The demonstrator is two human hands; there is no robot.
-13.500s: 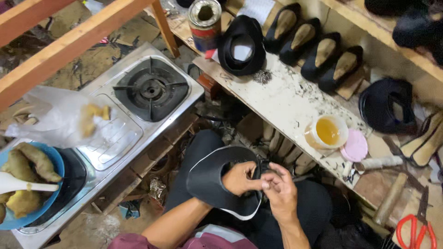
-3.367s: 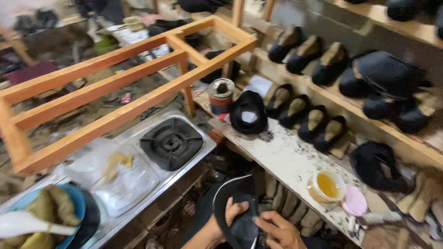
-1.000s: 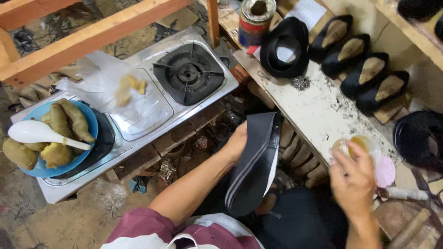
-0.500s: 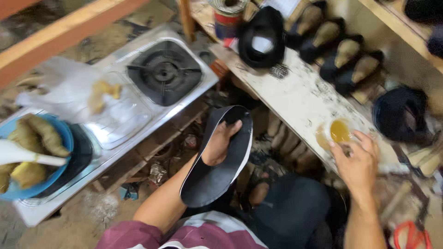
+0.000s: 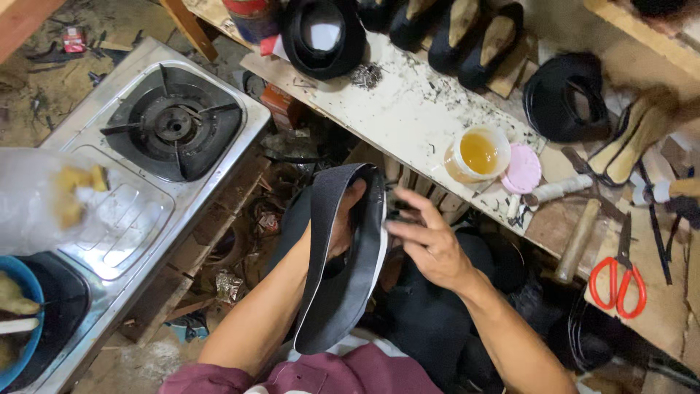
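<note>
i look down at my lap, where my left hand (image 5: 343, 222) holds a long flat black shoe sole with a pale edge (image 5: 343, 263). its long axis runs nearly upright in view, leaning a little: the rounded top end points up toward the workbench, the wider lower end points down toward my maroon shirt (image 5: 328, 372). my left fingers curl behind the sole and my thumb shows near its top end, so this hand is clamped on the sole.

my right hand (image 5: 430, 244) sits just beside the sole's pale right edge, fingers (image 5: 408, 208) spread apart and stretched toward it. the fingertips are blurred, so i cannot tell whether they touch the edge; they grip nothing.

above my hands runs a stained whitish wooden workbench (image 5: 408, 109). on it stands a small round plastic tub of amber liquid (image 5: 477, 153), with a pink round lid (image 5: 523, 169) touching it on the right. farther right lie a wooden-handled hammer (image 5: 580, 237) and red-handled scissors (image 5: 620, 273). black shoe uppers on wooden lasts (image 5: 467, 33) line the bench's far side.

to my left is a steel two-burner gas stove (image 5: 153, 168); a clear plastic bag (image 5: 51, 201) lies on it, and a blue bowl (image 5: 14, 321) sits at its near end.
</note>
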